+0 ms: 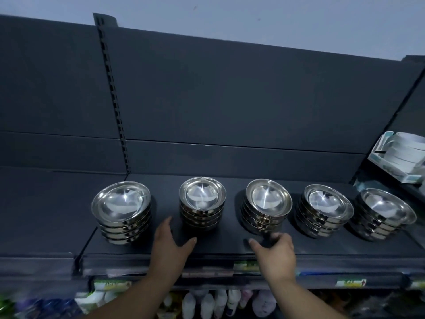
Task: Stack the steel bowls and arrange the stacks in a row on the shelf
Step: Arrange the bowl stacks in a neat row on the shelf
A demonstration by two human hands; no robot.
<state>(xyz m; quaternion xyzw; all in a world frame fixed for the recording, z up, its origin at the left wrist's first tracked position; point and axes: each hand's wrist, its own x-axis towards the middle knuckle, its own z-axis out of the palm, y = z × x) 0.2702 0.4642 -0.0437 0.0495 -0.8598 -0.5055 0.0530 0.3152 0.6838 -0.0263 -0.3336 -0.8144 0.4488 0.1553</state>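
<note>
Five stacks of nested steel bowls stood in a row along the shelf [218, 246], each holding several bowls with the open mouths tilted forward: the first stack [124, 210] near the left end, then the second stack [202, 201], third stack [266, 206], fourth stack [324, 209] and fifth stack [384, 215] towards the right end. No stack touched its neighbour, and the widest gap lay between the first and second. A bare strip ran along the shelf's front edge.

The left grip [170, 242] was spread and held nothing, its fingers reaching into that gap. The right grip [276, 252] lay loosely open, thumb out, just before the third stack's foot; whether it touched could not be told.
</note>
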